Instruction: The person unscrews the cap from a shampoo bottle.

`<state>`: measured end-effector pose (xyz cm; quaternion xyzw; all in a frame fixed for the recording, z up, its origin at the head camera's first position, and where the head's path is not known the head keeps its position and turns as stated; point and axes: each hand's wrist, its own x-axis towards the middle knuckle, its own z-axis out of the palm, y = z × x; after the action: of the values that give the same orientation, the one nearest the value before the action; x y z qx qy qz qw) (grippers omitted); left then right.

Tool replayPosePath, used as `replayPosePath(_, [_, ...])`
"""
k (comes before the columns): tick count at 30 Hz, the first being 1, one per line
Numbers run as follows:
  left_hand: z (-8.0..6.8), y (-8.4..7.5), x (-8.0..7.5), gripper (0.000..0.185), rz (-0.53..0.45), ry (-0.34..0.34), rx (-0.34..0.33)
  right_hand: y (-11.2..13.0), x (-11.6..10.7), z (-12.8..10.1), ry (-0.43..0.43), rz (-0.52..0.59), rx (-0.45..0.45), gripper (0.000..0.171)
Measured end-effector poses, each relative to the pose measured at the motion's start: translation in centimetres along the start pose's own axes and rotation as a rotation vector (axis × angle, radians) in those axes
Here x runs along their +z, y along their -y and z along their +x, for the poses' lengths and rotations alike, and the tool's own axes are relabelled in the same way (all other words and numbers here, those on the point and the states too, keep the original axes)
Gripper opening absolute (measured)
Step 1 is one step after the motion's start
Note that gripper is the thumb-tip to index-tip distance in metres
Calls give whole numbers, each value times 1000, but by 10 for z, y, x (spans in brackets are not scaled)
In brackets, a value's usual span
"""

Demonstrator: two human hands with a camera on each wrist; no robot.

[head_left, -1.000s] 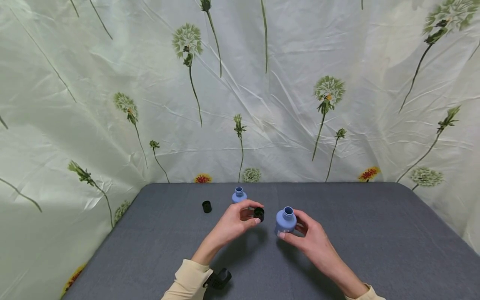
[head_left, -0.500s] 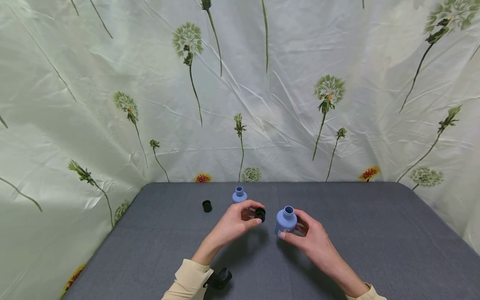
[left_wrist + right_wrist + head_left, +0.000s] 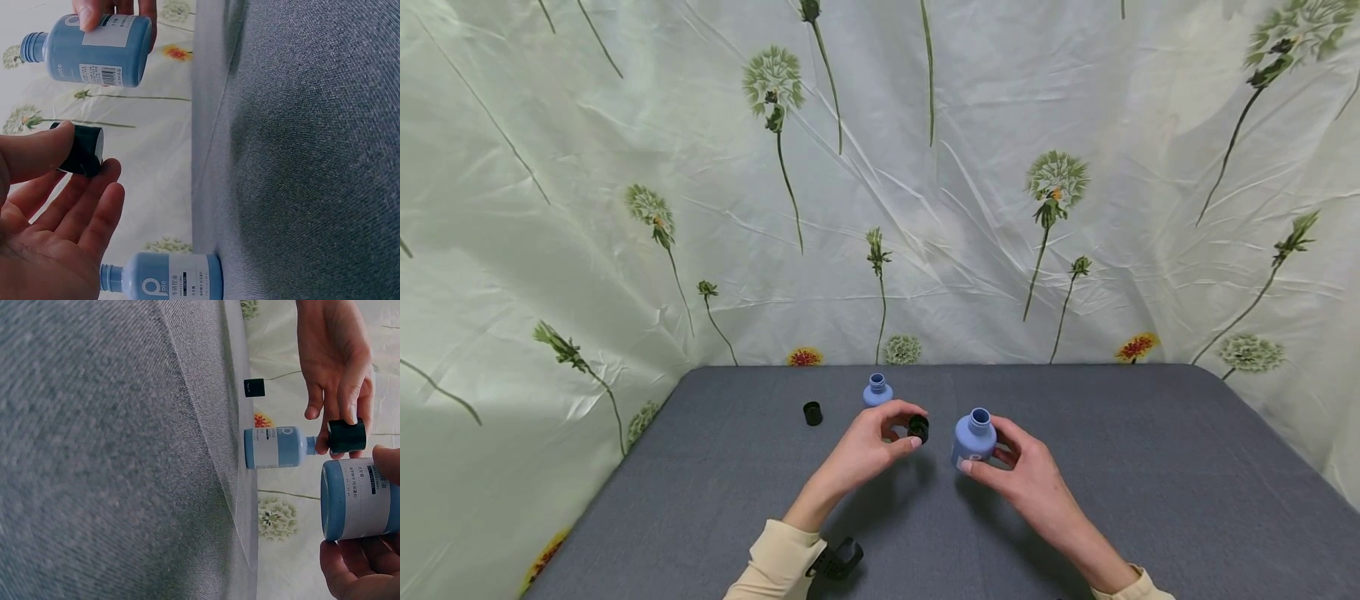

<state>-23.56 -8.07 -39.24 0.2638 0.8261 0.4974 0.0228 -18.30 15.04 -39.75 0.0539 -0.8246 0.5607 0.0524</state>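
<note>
The left hand (image 3: pixel 868 446) pinches a small black cap (image 3: pixel 918 427) near the middle of the frame, just left of the open blue bottle (image 3: pixel 974 437) the right hand (image 3: pixel 1026 475) grips (held off the table), so I think the cap must next sit straight on the bottle's neck.

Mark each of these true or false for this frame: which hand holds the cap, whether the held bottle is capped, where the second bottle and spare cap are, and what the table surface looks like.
1. The left hand pinches a black cap. True.
2. The blue bottle gripped by the right hand has its cap on. False: its neck is open.
3. A second blue bottle stands on the table behind the left hand. True.
4. The spare black cap sits on top of the second bottle. False: it lies on the grey table, apart and off to that bottle's left.
5. The table is bare wood. False: it is covered in grey fabric.
</note>
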Motion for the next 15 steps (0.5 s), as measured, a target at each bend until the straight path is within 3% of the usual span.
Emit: replayPosePath(15, [0,3,-1,33,26,22,15,0,0,0,17,10,15,65])
